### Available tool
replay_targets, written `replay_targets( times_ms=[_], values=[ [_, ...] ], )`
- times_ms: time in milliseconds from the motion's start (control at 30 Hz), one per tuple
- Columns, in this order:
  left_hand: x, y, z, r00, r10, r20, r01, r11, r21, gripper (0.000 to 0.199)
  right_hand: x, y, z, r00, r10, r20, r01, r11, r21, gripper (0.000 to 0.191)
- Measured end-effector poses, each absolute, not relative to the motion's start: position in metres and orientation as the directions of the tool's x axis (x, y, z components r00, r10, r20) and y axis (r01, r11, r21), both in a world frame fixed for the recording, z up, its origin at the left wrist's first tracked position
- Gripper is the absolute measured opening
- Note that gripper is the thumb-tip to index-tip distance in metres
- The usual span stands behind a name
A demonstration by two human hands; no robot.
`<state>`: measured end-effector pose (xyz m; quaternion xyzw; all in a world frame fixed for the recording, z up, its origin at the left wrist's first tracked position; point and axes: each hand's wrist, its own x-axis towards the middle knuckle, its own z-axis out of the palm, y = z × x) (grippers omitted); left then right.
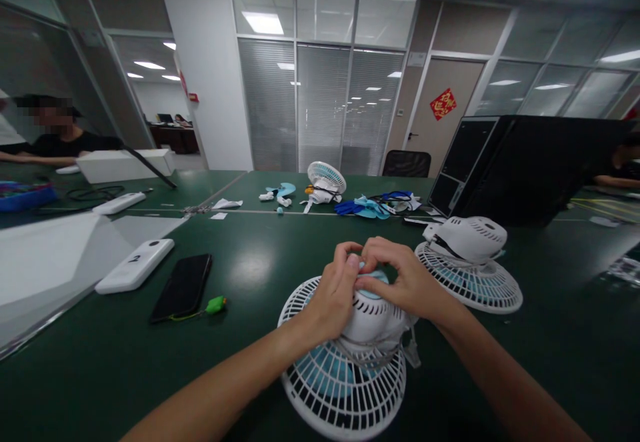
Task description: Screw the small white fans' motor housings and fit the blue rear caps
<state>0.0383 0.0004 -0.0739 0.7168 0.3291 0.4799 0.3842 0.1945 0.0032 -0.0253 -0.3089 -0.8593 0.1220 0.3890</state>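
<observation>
Both grips, left hand [336,290] and right hand [400,274], pinch the blue cap [381,276] on the near fan [371,325], apparently mid-job; the neighbouring fan [469,243] stands untouched.

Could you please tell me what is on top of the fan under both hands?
On top of the white fan is a light-blue piece; the left hand and right hand partly cover it, hiding the rest.

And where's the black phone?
In the head view, the black phone lies on the green table, left of the left hand, beside the white device marked 2.
</observation>
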Motion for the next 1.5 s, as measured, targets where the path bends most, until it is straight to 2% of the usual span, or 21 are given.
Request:
replay_targets(
  times_ms=[133, 200, 267, 333, 367, 533, 633, 767, 867, 1000, 1133, 1167, 1233, 1333, 1500],
  values=[
    [0.034, 0.000, -0.068, 0.358, 0.848, 0.391, 0.063, -0.440, 0.896, 0.051, 0.193, -0.002, -0.028, -0.433, 0.725, 0.536, 0.559, 0.682, -0.470, 0.023],
    [0.027, 0.001, -0.059, 0.453, 0.813, 0.365, 0.071, -0.441, 0.895, 0.050, 0.192, -0.006, -0.027, -0.415, 0.754, 0.509, 0.594, 0.648, -0.476, 0.016],
    [0.017, 0.003, -0.049, 0.616, 0.716, 0.329, 0.079, -0.472, 0.878, 0.061, 0.189, -0.011, -0.024, -0.404, 0.775, 0.485, 0.646, 0.618, -0.449, 0.012],
    [0.009, 0.007, -0.042, 0.735, 0.606, 0.304, 0.074, -0.518, 0.852, 0.081, 0.185, -0.015, -0.020, -0.392, 0.805, 0.445, 0.733, 0.566, -0.378, 0.014],
    [0.006, 0.009, -0.041, 0.759, 0.578, 0.299, 0.071, -0.531, 0.844, 0.084, 0.183, -0.017, -0.017, -0.382, 0.824, 0.417, 0.785, 0.528, -0.324, 0.016],
    [0.006, 0.015, -0.046, 0.736, 0.602, 0.310, 0.057, -0.511, 0.858, 0.066, 0.167, -0.021, -0.002, -0.301, 0.912, 0.278, 0.949, 0.314, -0.003, 0.020],
    [0.008, 0.014, -0.048, 0.726, 0.609, 0.318, 0.036, -0.496, 0.868, 0.068, 0.160, -0.020, 0.006, -0.304, 0.921, 0.243, 0.953, 0.299, 0.055, 0.021],
    [0.012, 0.009, -0.049, 0.676, 0.650, 0.347, 0.039, -0.502, 0.864, 0.072, 0.158, -0.014, 0.009, -0.299, 0.927, 0.228, 0.953, 0.300, 0.030, 0.021],
    [0.018, 0.004, -0.052, 0.589, 0.680, 0.436, 0.051, -0.570, 0.820, 0.071, 0.161, -0.013, 0.006, -0.256, 0.937, 0.239, 0.963, 0.268, -0.019, 0.024],
    [0.021, -0.001, -0.060, 0.568, 0.608, 0.555, 0.064, -0.705, 0.707, 0.067, 0.162, -0.022, 0.006, -0.241, 0.942, 0.233, 0.964, 0.261, -0.057, 0.028],
    [0.018, -0.002, -0.065, 0.578, 0.582, 0.572, 0.110, -0.750, 0.652, 0.072, 0.160, -0.035, 0.016, -0.255, 0.945, 0.203, 0.960, 0.273, -0.061, 0.030],
    [0.017, -0.002, -0.065, 0.576, 0.598, 0.558, 0.122, -0.737, 0.665, 0.072, 0.161, -0.038, 0.019, -0.286, 0.942, 0.178, 0.947, 0.306, -0.098, 0.030],
    [0.015, -0.002, -0.065, 0.576, 0.633, 0.517, 0.140, -0.700, 0.701, 0.068, 0.169, -0.040, 0.026, -0.398, 0.910, 0.121, 0.875, 0.416, -0.248, 0.029],
    [0.015, -0.002, -0.065, 0.586, 0.646, 0.489, 0.153, -0.681, 0.716, 0.064, 0.191, -0.036, 0.032, -0.589, 0.802, 0.099, 0.688, 0.562, -0.459, 0.026],
    [0.017, -0.002, -0.065, 0.580, 0.647, 0.495, 0.146, -0.680, 0.718, 0.065, 0.222, -0.011, 0.023, -0.720, 0.678, 0.147, 0.546, 0.684, -0.484, 0.029]
  ],
)
